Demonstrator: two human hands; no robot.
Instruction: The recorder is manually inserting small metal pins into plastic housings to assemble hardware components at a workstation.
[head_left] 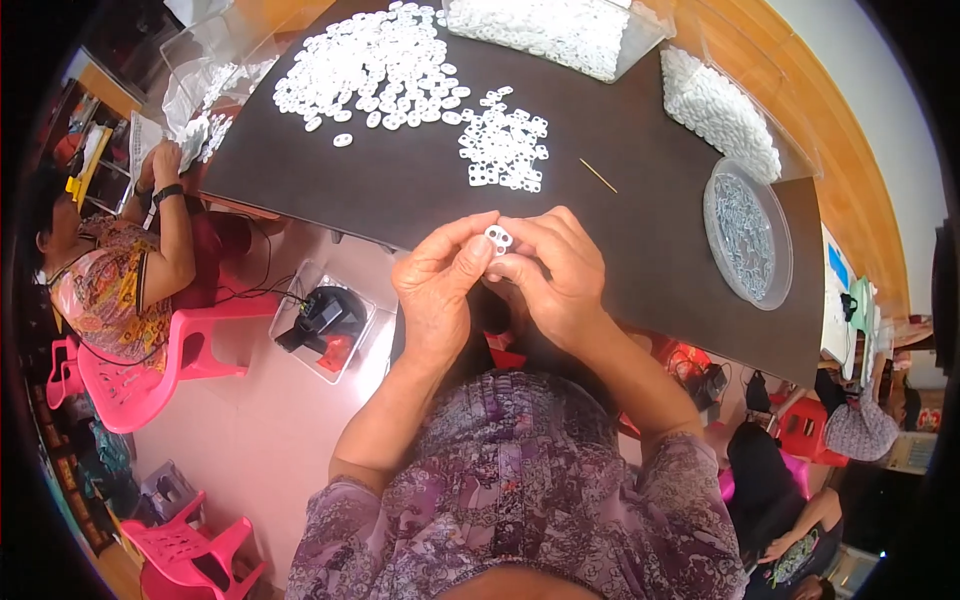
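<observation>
Just in front of the table's near edge, my left hand (436, 280) and my right hand (558, 275) come together. Between their thumbs and fingers they pinch a small white plastic piece with dark holes (498, 238). Whether it is one part or two pressed together I cannot make out. Beyond my hands lies a small pile of squarish white pieces with holes (503, 150). A larger heap of oval white two-holed pieces (365, 65) spreads over the far left of the table. To the right of the small pile rests a thin tan stick (598, 175).
A round clear tub (709, 225) of small metal parts stands at the table's right. Clear bins of white pieces (545, 35) (720, 110) line the back. On the left a person (120, 270) handles white pieces beside a pink chair (150, 365). Others sit at lower right.
</observation>
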